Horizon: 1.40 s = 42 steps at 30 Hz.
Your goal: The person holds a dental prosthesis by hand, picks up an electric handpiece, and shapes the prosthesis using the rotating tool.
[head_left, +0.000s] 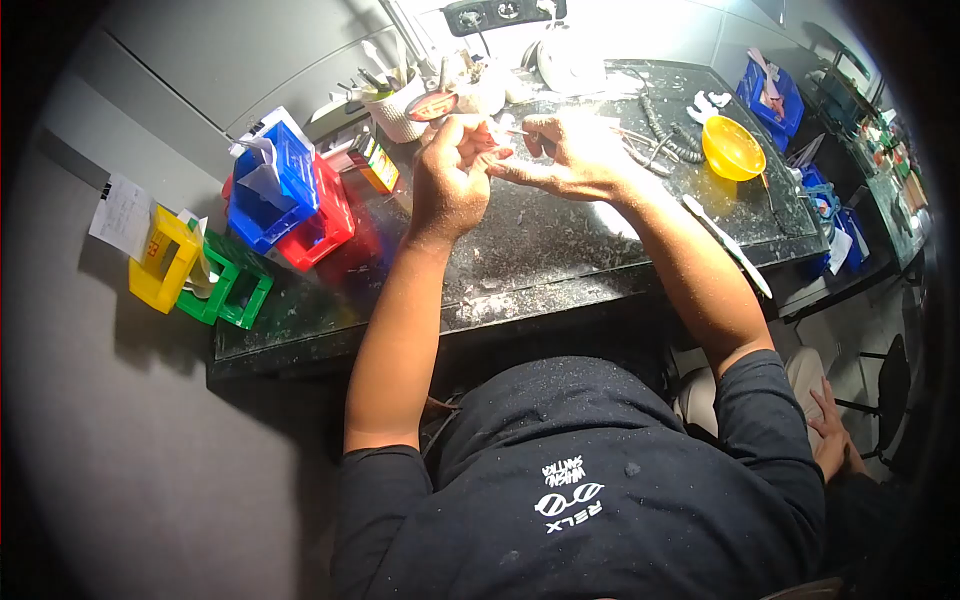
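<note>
My left hand (452, 178) is raised over the dark worktop (520, 245), its fingers closed around a small pinkish-red piece (496, 152). Glare and the fingers hide most of that piece, so its kind is unclear. Close beside it, my right hand (578, 160) is curled around a thin metal tool (515, 131), whose tip points toward the piece. The right thumb stretches across to the left fingertips. Pale dust speckles both forearms and the worktop below.
Blue (272, 195) and red bins (325, 225) stand left, near a small box (378, 166) and a textured white cup (396, 108) of tools. To the right are a yellow bowl (733, 150), a coiled cord (668, 132) and a long white brush-like tool (728, 246). Another person's hand (832, 432) rests lower right.
</note>
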Each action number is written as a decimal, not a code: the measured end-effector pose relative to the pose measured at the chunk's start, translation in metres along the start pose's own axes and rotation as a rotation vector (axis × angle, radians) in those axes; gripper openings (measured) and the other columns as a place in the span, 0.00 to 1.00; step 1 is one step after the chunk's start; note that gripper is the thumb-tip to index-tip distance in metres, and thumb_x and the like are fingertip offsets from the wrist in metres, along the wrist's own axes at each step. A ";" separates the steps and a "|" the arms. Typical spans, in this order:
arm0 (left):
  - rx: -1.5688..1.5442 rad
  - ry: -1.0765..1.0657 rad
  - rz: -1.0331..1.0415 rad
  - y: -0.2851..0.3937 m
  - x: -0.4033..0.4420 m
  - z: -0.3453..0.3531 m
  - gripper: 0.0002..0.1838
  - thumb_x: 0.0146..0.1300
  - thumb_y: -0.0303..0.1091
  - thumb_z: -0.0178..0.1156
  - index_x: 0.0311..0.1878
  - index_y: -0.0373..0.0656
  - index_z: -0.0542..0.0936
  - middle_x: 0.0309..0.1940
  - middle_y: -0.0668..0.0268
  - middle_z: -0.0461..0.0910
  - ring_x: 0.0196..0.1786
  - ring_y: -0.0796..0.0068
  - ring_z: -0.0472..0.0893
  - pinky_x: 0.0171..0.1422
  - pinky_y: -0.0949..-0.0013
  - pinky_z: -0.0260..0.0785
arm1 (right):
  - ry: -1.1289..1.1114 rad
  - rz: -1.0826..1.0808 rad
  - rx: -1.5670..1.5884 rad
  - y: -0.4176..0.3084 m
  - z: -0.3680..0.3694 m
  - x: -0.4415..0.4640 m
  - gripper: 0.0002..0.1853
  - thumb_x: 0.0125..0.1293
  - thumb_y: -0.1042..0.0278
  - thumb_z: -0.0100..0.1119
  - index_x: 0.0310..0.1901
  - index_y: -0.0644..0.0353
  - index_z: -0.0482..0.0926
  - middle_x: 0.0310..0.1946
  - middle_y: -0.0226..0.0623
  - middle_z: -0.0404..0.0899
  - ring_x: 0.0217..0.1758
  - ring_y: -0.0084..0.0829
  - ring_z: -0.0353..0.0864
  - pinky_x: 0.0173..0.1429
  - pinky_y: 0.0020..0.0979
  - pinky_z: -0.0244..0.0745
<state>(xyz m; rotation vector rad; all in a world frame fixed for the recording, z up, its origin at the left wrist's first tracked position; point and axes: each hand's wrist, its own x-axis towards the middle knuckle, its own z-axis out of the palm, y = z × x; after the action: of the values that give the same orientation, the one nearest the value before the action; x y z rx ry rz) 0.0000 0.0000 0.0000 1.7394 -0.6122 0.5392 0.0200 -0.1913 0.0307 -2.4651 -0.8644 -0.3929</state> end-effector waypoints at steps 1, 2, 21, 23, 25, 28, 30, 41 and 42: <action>-0.001 0.001 -0.016 0.002 0.000 0.000 0.10 0.65 0.12 0.54 0.47 0.35 0.73 0.42 0.55 0.83 0.47 0.61 0.87 0.49 0.66 0.82 | -0.008 0.008 -0.011 0.001 0.001 0.001 0.38 0.55 0.21 0.58 0.28 0.58 0.76 0.18 0.39 0.74 0.27 0.38 0.79 0.36 0.42 0.73; -0.002 0.003 -0.031 0.003 0.000 0.000 0.10 0.65 0.12 0.53 0.47 0.34 0.73 0.40 0.56 0.84 0.47 0.62 0.88 0.49 0.66 0.82 | -0.015 0.016 -0.021 0.002 0.002 0.001 0.38 0.53 0.21 0.60 0.26 0.58 0.75 0.18 0.39 0.74 0.27 0.38 0.79 0.36 0.41 0.73; 0.002 0.009 -0.038 0.002 0.000 0.000 0.10 0.64 0.12 0.55 0.46 0.33 0.73 0.38 0.56 0.84 0.45 0.64 0.88 0.50 0.67 0.81 | 0.107 -0.036 -0.006 0.006 0.006 0.000 0.39 0.52 0.21 0.61 0.21 0.59 0.73 0.12 0.38 0.70 0.20 0.37 0.75 0.30 0.39 0.71; -0.007 0.017 -0.037 0.002 0.000 0.000 0.09 0.63 0.12 0.56 0.45 0.33 0.73 0.37 0.57 0.84 0.45 0.63 0.88 0.50 0.66 0.81 | 0.112 -0.053 -0.022 0.006 0.006 0.001 0.39 0.52 0.21 0.60 0.22 0.60 0.74 0.13 0.39 0.70 0.20 0.38 0.76 0.31 0.40 0.71; -0.038 -0.001 -0.049 -0.002 0.000 -0.001 0.10 0.64 0.12 0.57 0.44 0.34 0.71 0.38 0.58 0.83 0.45 0.66 0.87 0.51 0.67 0.80 | 0.127 -0.059 -0.016 0.006 0.008 0.001 0.39 0.52 0.22 0.61 0.23 0.60 0.74 0.13 0.40 0.71 0.20 0.38 0.77 0.31 0.40 0.72; -0.080 -0.006 -0.051 -0.005 0.000 -0.001 0.11 0.63 0.12 0.59 0.43 0.35 0.70 0.40 0.59 0.82 0.45 0.69 0.86 0.53 0.68 0.79 | 0.149 -0.059 -0.013 0.002 0.008 -0.001 0.39 0.52 0.22 0.61 0.23 0.61 0.74 0.13 0.41 0.71 0.20 0.39 0.77 0.31 0.40 0.72; -0.093 0.006 -0.041 -0.005 0.000 0.000 0.12 0.62 0.12 0.61 0.41 0.36 0.70 0.39 0.59 0.82 0.45 0.69 0.86 0.53 0.67 0.80 | 0.155 -0.052 -0.018 0.001 0.008 -0.001 0.39 0.52 0.22 0.61 0.23 0.61 0.74 0.13 0.41 0.71 0.20 0.39 0.77 0.30 0.40 0.72; -0.134 0.047 0.008 -0.011 -0.001 0.001 0.13 0.59 0.14 0.65 0.40 0.36 0.71 0.39 0.59 0.83 0.44 0.69 0.86 0.54 0.65 0.80 | 0.098 -0.044 0.073 0.000 0.010 0.000 0.38 0.53 0.23 0.62 0.22 0.61 0.73 0.13 0.38 0.69 0.19 0.35 0.73 0.29 0.38 0.70; -0.133 0.047 0.008 -0.010 -0.001 0.001 0.13 0.59 0.14 0.65 0.40 0.36 0.71 0.39 0.59 0.83 0.44 0.69 0.86 0.54 0.65 0.80 | 0.098 -0.045 0.074 0.000 0.010 0.000 0.38 0.53 0.23 0.62 0.22 0.61 0.73 0.13 0.38 0.69 0.19 0.35 0.73 0.29 0.38 0.70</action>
<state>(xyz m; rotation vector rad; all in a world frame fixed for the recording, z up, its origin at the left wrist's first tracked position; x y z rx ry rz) 0.0057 0.0011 -0.0078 1.5957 -0.6082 0.5315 0.0208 -0.1859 0.0222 -2.3418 -0.8786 -0.4841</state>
